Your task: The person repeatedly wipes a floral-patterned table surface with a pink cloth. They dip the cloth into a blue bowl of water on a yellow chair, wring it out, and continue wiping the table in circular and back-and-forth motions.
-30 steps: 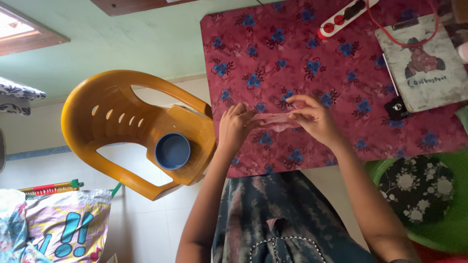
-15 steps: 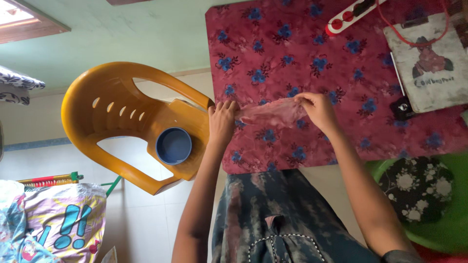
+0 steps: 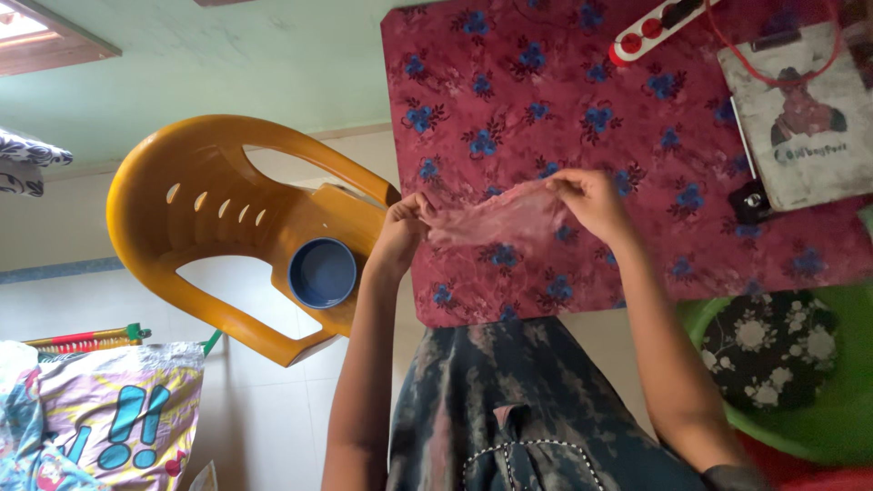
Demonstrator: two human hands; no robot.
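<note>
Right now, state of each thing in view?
Pink cloth: stretched flat between both hands.
Left hand: pinching the cloth's edge.
Right hand: pinching the other edge.
Blue bowl: on the yellow chair, looks empty.
Green tub: holds black flowered cloth.

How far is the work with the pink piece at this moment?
Done: nothing shows as finished. In hand: the left hand and right hand pinch the thin pink piece by its ends, stretched flat above the red floral cloth. Left: it is not yet laid down or folded.
</note>
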